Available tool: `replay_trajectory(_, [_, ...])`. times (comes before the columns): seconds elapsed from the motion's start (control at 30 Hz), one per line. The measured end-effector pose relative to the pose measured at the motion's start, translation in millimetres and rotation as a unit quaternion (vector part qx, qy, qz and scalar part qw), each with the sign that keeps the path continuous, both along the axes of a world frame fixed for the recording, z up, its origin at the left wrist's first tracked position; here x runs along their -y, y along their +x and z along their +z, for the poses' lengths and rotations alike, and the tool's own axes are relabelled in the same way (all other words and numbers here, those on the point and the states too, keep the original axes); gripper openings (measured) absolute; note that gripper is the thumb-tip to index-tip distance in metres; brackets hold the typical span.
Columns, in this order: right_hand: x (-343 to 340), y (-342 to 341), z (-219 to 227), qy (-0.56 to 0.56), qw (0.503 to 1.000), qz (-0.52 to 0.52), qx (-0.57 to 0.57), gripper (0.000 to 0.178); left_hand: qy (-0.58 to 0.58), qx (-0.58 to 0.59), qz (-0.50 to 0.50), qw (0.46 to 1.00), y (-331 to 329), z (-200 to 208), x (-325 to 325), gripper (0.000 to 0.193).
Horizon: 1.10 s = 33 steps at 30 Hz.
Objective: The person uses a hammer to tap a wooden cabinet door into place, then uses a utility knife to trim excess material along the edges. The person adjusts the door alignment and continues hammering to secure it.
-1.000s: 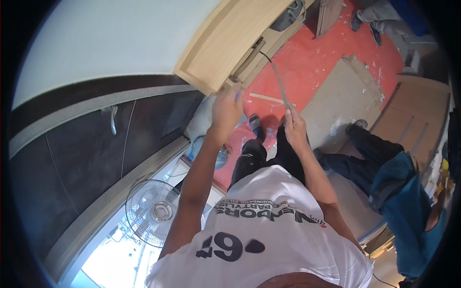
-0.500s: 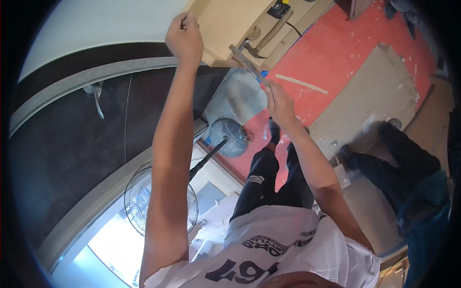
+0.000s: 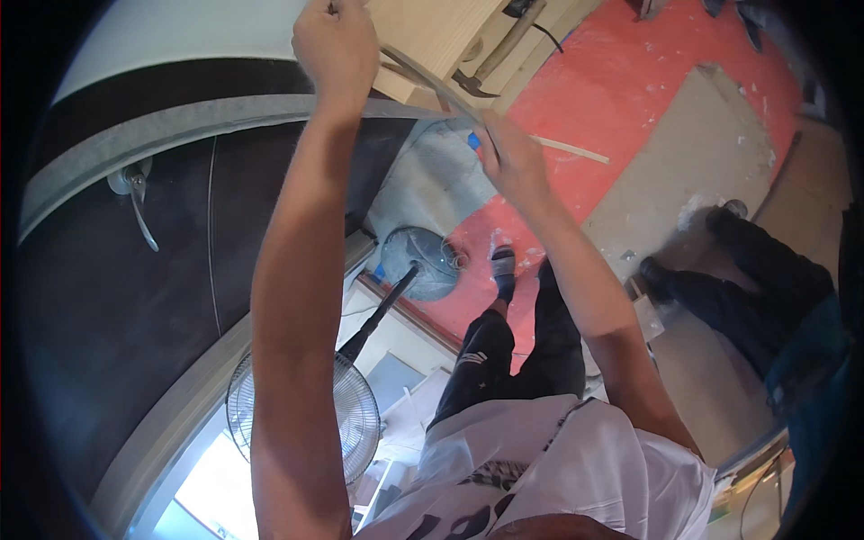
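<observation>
My left hand (image 3: pixel 337 45) is closed in a fist at the top edge, beside a pale wooden board (image 3: pixel 427 31). A small dark spot shows at its curled fingers, but what they hold cannot be made out. In my right hand (image 3: pixel 516 162) is a long, narrow grey-brown strip (image 3: pixel 432 83), gripped at one end. Its far end slants up along the board's near corner, close to my left wrist. Behind the board, on the woodwork, lies a claw hammer (image 3: pixel 504 52) with a wooden handle.
A standing fan (image 3: pixel 355 418) with a round base (image 3: pixel 423 261) is by my left arm. To the left is a dark door with a lever handle (image 3: pixel 139 202). Another person's dark-trousered legs (image 3: pixel 720 279) are at right. A thin pale stick (image 3: pixel 571 148) lies on the red floor.
The view has shifted slightly. Both my hands are higher and further left in the picture, and the strip's far end has come closer to my left wrist.
</observation>
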State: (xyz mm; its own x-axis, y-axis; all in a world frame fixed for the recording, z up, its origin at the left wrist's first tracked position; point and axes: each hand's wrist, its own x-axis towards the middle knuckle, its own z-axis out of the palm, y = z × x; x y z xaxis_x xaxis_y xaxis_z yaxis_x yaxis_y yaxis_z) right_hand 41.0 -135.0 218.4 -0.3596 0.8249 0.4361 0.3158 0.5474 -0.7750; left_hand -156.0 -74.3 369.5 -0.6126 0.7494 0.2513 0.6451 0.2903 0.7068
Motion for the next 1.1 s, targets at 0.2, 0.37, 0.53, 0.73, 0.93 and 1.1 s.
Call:
replay_trajectory(0.2, [19.4,19.0,13.5,-0.067,0.997,-0.028,-0.040,0.026,0.250,0.068,0.018,0.966,-13.5,-13.1,4.7,0.039])
replay_trajectory(0.37, [37.4,24.6,-4.4,-0.059,0.998,-0.007,-0.003,0.025,0.248,0.127,0.009,0.960,-8.2,-16.0,7.8,0.038])
replay_trajectory(0.53, [-20.0,-22.9,23.0,0.028,0.999,0.007,-0.042,0.031,0.212,0.090,-0.024,0.973,-10.1,-9.7,8.3,0.043])
replay_trajectory(0.73, [35.0,16.0,1.1,-0.062,0.997,-0.035,-0.043,0.020,0.211,0.083,-0.008,0.974,-16.0,-9.1,15.6,0.045])
replay_trajectory(0.93, [-30.9,-18.0,7.0,0.033,0.999,0.009,-0.024,0.023,0.210,0.084,-0.025,0.974,-8.1,-8.2,7.0,0.046])
replay_trajectory(1.1, [0.4,6.1,-6.7,-0.023,0.997,-0.045,-0.061,0.023,0.190,0.080,-0.015,0.978,-5.1,-7.6,9.0,0.045])
